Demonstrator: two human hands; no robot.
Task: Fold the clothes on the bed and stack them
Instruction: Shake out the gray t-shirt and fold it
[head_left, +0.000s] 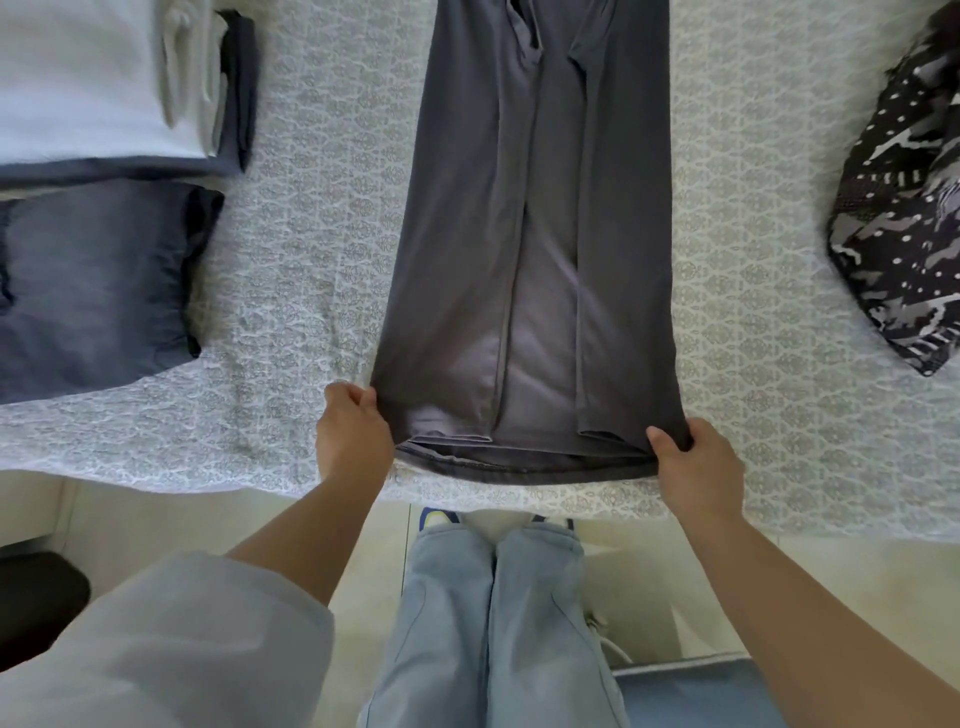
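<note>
- While the person stands at the bed's near edge, the left hand (353, 434) pinches the near left corner of a grey garment (524, 249), thumb over the cloth and fingers curled beneath.
- The right hand (693, 467) grips the near right corner in the same manner, fingers wrapped round the hem.
- The grey garment lies lengthwise down the middle of the bed (311, 249), running from the hands to beyond the top of the view; both long sides are turned in toward the centre, leaving a narrow strip. Its type cannot be told for certain.
- Judged stage: the lengthwise fold appears done; the crosswise fold, from the held hem toward the far end, is not yet made.
- Done, to the left: a folded blue denim garment (93, 291), and beyond it a stack (104, 83) with white cloth on top of darker pieces.
- Left to do: a black-and-white patterned garment (898, 218) lies crumpled at the right edge, unfolded.
- The grey piece must then be placed on the stack.
</note>
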